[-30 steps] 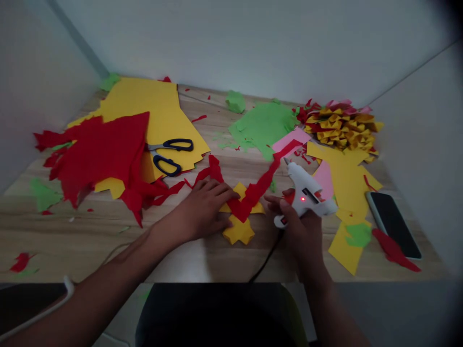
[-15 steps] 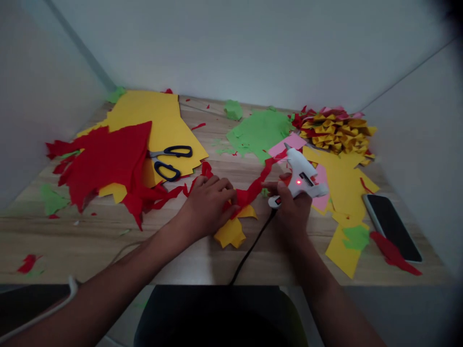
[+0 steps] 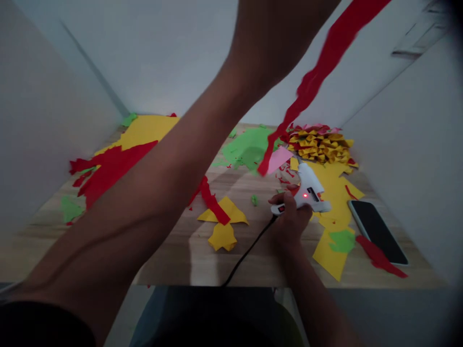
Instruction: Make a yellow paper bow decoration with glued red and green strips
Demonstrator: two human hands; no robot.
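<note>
My left hand (image 3: 285, 29) is raised at the top edge, its fingers out of frame. A long red crepe paper strip (image 3: 318, 72) hangs slanting in the air from the top right, lifted with this hand; the grip itself is hidden. My right hand (image 3: 291, 219) is closed around the handle of a white glue gun (image 3: 309, 183) with a lit red light, its nozzle pointing away. On the table between my arms lie a yellow paper piece with a rounded, pointed-edge shape (image 3: 222, 236) and another yellow piece (image 3: 237, 212), a short red strip (image 3: 215, 205) across it.
Red paper (image 3: 108, 168) and yellow sheets (image 3: 144, 130) lie left, partly behind my forearm. Green paper (image 3: 246, 147) and a heap of folded yellow and red paper (image 3: 321, 144) are at the back. A phone (image 3: 378, 231) lies right. The gun's black cord (image 3: 249, 250) crosses the front edge.
My left hand has risen from the table to the top of view, and the red strip has gone up with it. The yellow pieces are uncovered. The right hand still grips the glue gun.
</note>
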